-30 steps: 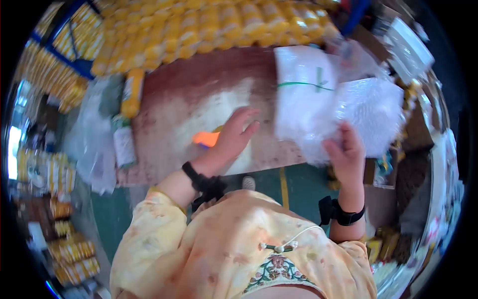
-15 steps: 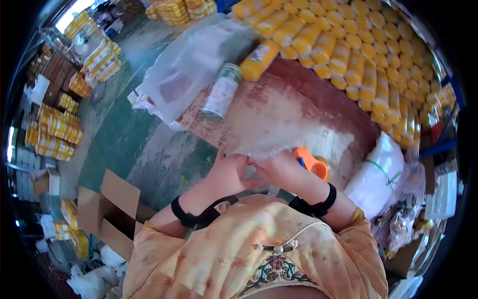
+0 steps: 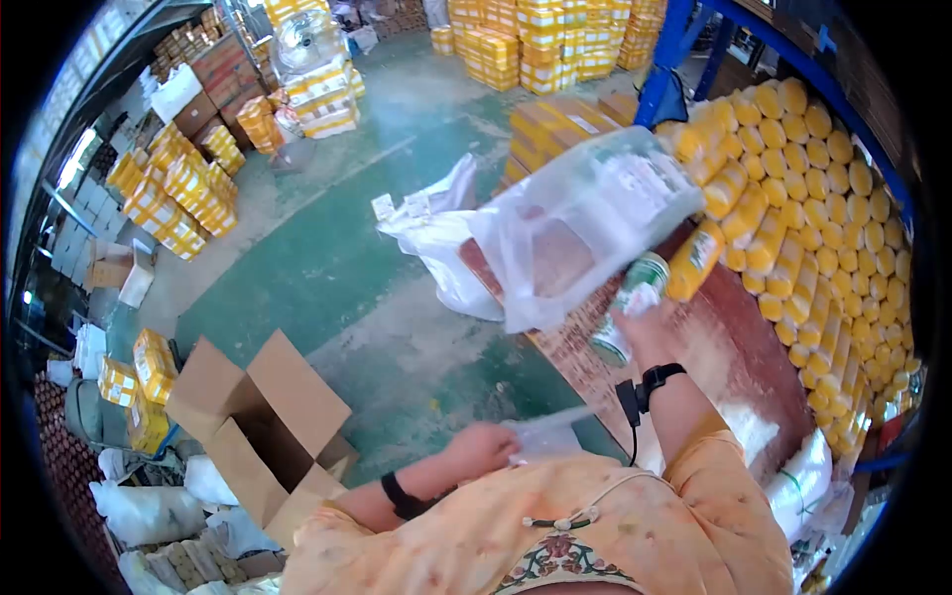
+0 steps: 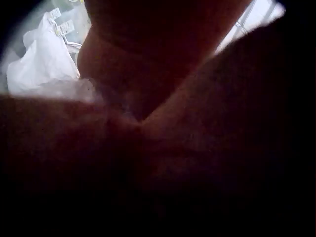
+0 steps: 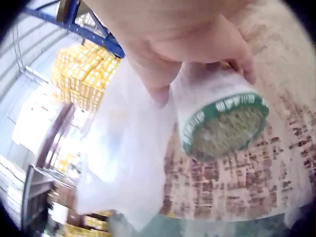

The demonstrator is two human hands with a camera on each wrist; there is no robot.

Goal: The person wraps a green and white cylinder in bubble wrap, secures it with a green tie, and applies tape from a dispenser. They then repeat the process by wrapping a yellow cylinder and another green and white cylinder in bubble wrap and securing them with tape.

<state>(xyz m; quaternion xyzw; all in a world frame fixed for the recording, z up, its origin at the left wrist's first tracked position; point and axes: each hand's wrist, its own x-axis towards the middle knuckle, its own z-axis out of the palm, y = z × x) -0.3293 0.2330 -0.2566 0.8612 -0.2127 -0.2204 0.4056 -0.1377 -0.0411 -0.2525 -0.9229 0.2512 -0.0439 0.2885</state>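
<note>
Table (image 3: 739,327) as landmark: its bare edge runs diagonally from beside the white bag (image 3: 446,238) back toward your body, with green floor (image 3: 327,268) showing between that edge and the open cardboard box (image 3: 273,436). At the table's far side, stacked yellow packs (image 3: 823,208) form a wall; a blue metal frame (image 3: 674,40) stands beyond the corner. Your reach over the tabletop is bounded there by the large translucent bag (image 3: 565,218), which lies across the corner and hangs past the edge. Surface of the table: reddish brown, worn pale and scuffed in patches. Canister (image 3: 632,300): round cylinder, whitish printed wrap, green bands at the ends; the right wrist view shows green, grainy-looking contents at one end. It lies on its side or tilted over the table, just beside an orange-yellow cylindrical pack (image 3: 696,260). Your hands are apart. Right hand (image 3: 650,335) grips the canister, thumb on one side, fingers on the other. Left hand (image 3: 483,448) is off the table's edge, near your body, fingers curled on a thin, clear plastic bag (image 3: 547,439), limp and creased; the left wrist view is too dark to tell the finger placement. The canister is well apart from the left hand.
</note>
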